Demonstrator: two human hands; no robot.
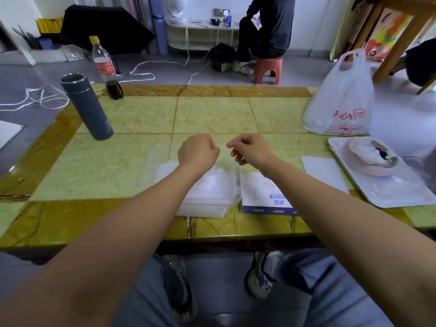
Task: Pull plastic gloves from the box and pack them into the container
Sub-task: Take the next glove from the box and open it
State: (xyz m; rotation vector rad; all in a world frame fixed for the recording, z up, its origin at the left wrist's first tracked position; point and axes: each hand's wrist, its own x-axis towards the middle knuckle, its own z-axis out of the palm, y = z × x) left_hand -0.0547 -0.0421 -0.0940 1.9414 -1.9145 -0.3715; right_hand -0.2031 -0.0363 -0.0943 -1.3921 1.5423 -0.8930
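Hands both curled: left hand (198, 153) and right hand (250, 148) pinch faint clear glove (223, 147) taut above container (203, 210); box (262, 192) at container's 3 o'clock.

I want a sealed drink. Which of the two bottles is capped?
The clear plastic bottle with the yellow cap and red label; the grey flask stands uncapped.

Green table (212, 114): flask (87, 107), bottle (106, 67), bag (339, 102), tray (401, 192), container (207, 194), box (262, 197).
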